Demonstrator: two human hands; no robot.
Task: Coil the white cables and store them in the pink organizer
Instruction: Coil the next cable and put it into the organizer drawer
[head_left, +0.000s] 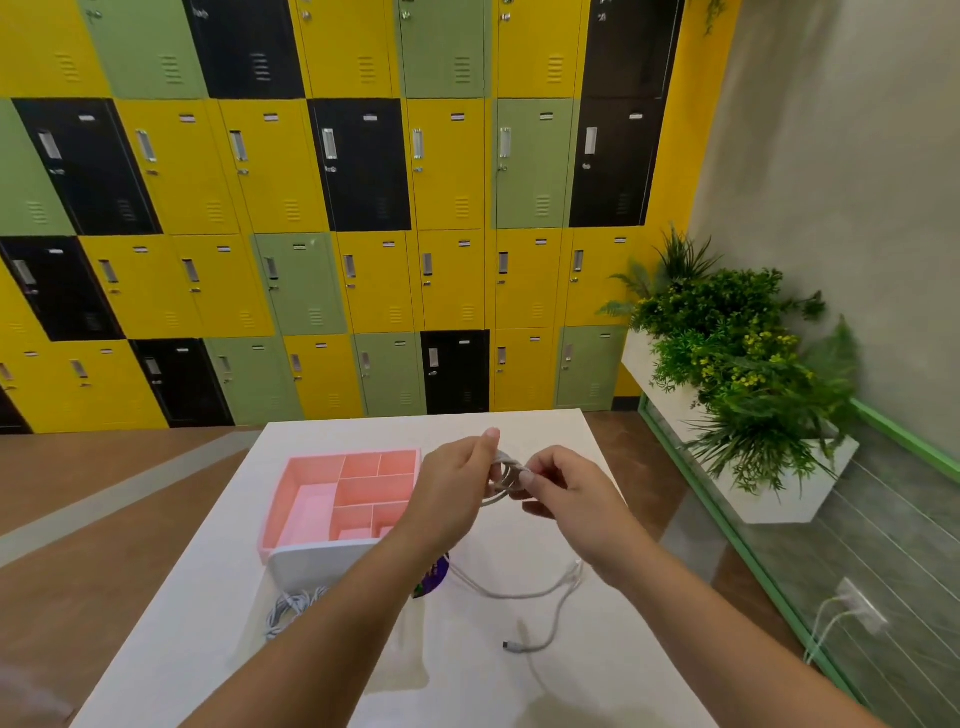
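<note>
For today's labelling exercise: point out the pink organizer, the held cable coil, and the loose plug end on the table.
pink organizer (281, 499): head view, its left wall.
cable coil (506, 475): head view, the middle loops.
loose plug end (506, 645): head view, dark connector tip.

The organizer (279, 498) is pink; the cable (506, 476) and table (524, 691) are white. The lockers (363, 208) make a patchwork of yellow, green and black. The plants (727, 338) are green with yellow flecks; the floor (104, 561) is brown.
</note>
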